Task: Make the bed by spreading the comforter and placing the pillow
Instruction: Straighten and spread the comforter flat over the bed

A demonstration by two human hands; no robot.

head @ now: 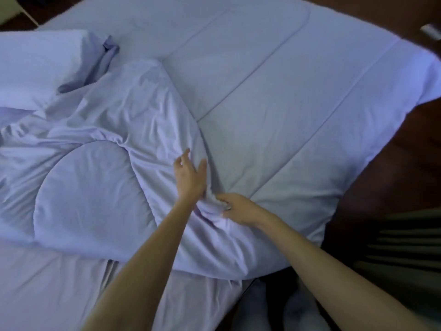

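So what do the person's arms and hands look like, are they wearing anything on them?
The left arm and right arm are bare as far up as the picture shows, with no sleeves in view. The left hand and right hand wear no gloves, and neither wrist shows a watch or bracelet. No rings stand out, though the picture is soft.

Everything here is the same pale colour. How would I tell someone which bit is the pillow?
Start at the bed that fills the view and look to its far left side. Beyond the rumpled, folded-back part of the comforter lies the pillow: a plump, puffed mound with a loose case end flopping open, unlike the flat stitched quilting beside it.
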